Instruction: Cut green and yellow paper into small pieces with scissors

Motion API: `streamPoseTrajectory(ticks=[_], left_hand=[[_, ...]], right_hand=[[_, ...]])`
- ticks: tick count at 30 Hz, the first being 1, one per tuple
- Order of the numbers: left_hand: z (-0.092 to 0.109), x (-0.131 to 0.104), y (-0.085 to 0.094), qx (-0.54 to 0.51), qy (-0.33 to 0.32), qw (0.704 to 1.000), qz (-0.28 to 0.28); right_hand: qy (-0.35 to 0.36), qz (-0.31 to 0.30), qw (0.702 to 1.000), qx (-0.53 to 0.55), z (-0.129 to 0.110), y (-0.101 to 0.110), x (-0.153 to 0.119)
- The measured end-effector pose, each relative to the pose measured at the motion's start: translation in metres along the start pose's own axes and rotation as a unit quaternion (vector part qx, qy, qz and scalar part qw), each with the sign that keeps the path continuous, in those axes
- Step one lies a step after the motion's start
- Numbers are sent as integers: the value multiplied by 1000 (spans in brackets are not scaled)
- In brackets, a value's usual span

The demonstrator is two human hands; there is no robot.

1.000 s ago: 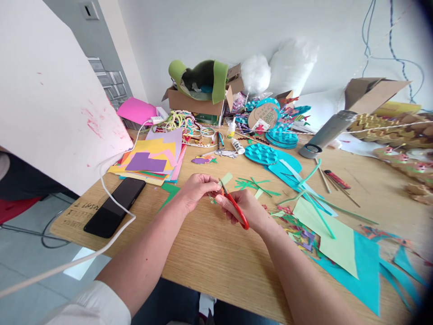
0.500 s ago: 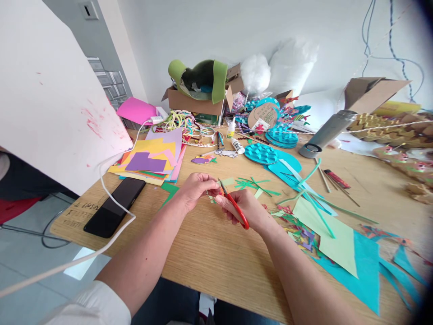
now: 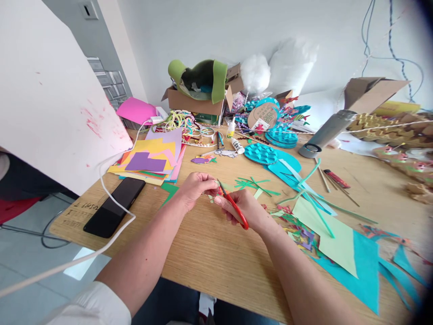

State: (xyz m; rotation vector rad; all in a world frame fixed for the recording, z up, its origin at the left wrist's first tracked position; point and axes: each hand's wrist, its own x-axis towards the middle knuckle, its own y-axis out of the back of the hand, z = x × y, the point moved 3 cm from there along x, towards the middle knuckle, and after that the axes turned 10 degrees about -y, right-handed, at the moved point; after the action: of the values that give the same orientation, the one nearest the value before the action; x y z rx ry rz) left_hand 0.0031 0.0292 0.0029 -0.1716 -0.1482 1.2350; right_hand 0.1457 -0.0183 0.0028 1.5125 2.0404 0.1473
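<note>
In the middle of the wooden table (image 3: 203,253), my right hand (image 3: 246,203) grips red-handled scissors (image 3: 242,218), blades pointing up and left. My left hand (image 3: 195,189) pinches a small piece of pale green paper (image 3: 215,182) close to the blade tips; the fingers hide most of it. Tiny pale green scraps (image 3: 211,199) and a bit of red-orange show just below the fingertips. Right of the hands lie thin green paper strips (image 3: 253,183). A purple paper fish (image 3: 200,160) rests beyond the left hand.
Stacked coloured paper (image 3: 147,162) and a black phone (image 3: 113,207) lie on the left, with a white cable (image 3: 117,198) crossing the phone. To the right are a pale green sheet (image 3: 333,239), blue paper (image 3: 367,257) and a grey flask (image 3: 326,133). Glue bottles (image 3: 237,146) stand behind.
Both hands stay in nearly the same place. The left fingers and the small paper shift very slightly at the scissor tips.
</note>
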Motion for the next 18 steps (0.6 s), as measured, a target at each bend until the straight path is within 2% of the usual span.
streamPoseTrajectory(ticks=[18], left_hand=[[-2,1,0,10,2,1000,-13]], right_hand=[[8,1,1000,-12,2,0,1]])
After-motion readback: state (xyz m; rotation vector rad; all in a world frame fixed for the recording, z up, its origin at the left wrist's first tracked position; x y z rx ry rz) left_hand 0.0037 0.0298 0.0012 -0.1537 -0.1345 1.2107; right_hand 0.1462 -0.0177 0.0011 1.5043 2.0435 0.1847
